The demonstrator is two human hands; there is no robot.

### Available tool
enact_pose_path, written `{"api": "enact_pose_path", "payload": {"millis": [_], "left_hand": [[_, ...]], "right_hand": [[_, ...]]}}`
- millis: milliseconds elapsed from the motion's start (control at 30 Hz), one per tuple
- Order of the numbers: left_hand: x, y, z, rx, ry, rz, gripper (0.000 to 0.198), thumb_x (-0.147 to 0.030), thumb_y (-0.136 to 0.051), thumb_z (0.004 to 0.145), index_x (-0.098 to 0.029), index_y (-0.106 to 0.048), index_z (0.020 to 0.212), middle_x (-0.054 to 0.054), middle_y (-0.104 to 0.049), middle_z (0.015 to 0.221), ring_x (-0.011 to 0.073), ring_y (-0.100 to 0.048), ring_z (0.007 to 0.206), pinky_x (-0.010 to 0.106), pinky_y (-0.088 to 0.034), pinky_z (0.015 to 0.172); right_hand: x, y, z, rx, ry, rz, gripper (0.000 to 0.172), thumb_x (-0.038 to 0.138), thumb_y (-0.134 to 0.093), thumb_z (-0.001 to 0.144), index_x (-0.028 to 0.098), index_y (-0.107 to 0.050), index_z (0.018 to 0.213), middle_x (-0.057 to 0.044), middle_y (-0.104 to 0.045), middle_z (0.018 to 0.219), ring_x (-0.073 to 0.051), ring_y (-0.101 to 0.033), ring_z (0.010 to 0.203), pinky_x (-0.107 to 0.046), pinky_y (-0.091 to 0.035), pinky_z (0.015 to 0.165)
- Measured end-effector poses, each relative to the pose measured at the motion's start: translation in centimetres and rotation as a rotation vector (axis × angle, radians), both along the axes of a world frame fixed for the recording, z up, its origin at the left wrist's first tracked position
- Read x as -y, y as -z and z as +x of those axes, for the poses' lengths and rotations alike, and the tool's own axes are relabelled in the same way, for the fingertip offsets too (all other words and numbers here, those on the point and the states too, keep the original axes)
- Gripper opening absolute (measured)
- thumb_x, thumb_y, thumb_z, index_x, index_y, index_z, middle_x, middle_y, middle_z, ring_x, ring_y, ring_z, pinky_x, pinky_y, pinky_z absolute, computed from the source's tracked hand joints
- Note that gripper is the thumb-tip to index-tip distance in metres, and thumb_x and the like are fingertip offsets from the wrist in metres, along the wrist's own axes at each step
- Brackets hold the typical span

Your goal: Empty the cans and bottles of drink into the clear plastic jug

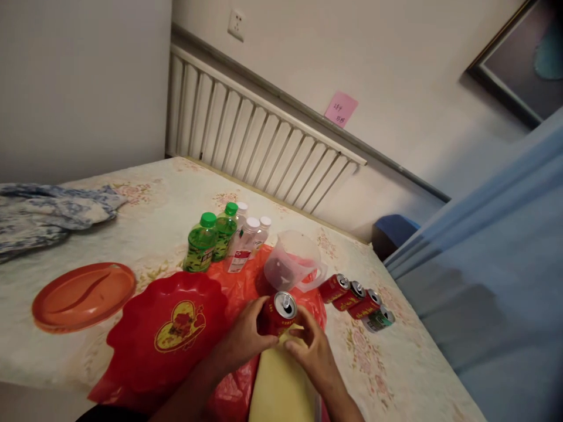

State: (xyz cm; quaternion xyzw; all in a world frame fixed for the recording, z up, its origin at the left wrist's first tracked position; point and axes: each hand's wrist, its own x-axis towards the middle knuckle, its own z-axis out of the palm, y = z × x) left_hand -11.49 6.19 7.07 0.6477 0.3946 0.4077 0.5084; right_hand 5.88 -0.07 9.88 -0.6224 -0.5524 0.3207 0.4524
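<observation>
A red drink can (281, 312) with an opened top stands upright between my hands, at the far end of a pale yellow board-like thing (281, 384). My left hand (248, 331) is closed round the can's left side. On its right side my right hand (311, 346) has its fingers curled against the can. Just beyond is a translucent plastic jug (292, 261) on a red plastic bag (233, 287). To the right, several opened cans (365, 302) stand in a row, most of them red and the nearest one green.
A red scalloped tray (132, 351) and an orange oval lid (83, 296) lie to the left. Green-capped bottles (202, 246) and white-capped clear bottles (244, 243) stand behind the bag. Patterned cloth (48, 214) lies far left. A radiator (255, 135) runs behind the table; a blue curtain (497, 264) hangs right.
</observation>
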Motion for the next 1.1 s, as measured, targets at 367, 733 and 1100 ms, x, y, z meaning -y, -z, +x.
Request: {"api": "enact_pose_path", "payload": {"millis": [367, 733, 1100], "left_hand": [[1.2, 0.4, 1.4, -0.023, 0.088, 0.165, 0.063, -0.011, -0.067, 0.06, -0.022, -0.056, 0.12, 0.008, -0.064, 0.119, 0.0258, -0.058, 0.111, 0.04, -0.046, 0.099], [5.6, 2.9, 5.1, -0.197, 0.046, 0.201, 0.071, -0.022, -0.07, 0.067, -0.023, -0.048, 0.134, 0.013, -0.05, 0.141, 0.0327, -0.046, 0.131, 0.053, -0.037, 0.111], [5.4, 6.8, 10.1, -0.696, -0.189, 0.621, 0.037, -0.024, -0.045, 0.088, -0.013, -0.061, 0.119, 0.015, -0.063, 0.126, 0.0291, -0.055, 0.122, 0.05, -0.043, 0.105]], "right_hand": [[0.7, 0.4, -2.3, 0.071, 0.134, 0.003, 0.058, 0.018, -0.071, 0.056, 0.018, -0.062, 0.113, -0.007, -0.072, 0.104, -0.026, -0.068, 0.098, -0.034, -0.056, 0.086], [5.5, 0.7, 3.2, 0.089, 0.299, 0.09, 0.057, 0.024, -0.075, 0.054, 0.018, -0.067, 0.109, -0.009, -0.073, 0.104, -0.029, -0.069, 0.098, -0.035, -0.056, 0.085], [10.6, 3.6, 14.6, 0.071, 0.619, 0.033, 0.053, 0.041, -0.075, 0.049, 0.018, -0.069, 0.096, -0.012, -0.075, 0.092, -0.033, -0.07, 0.088, -0.04, -0.058, 0.075]]}}
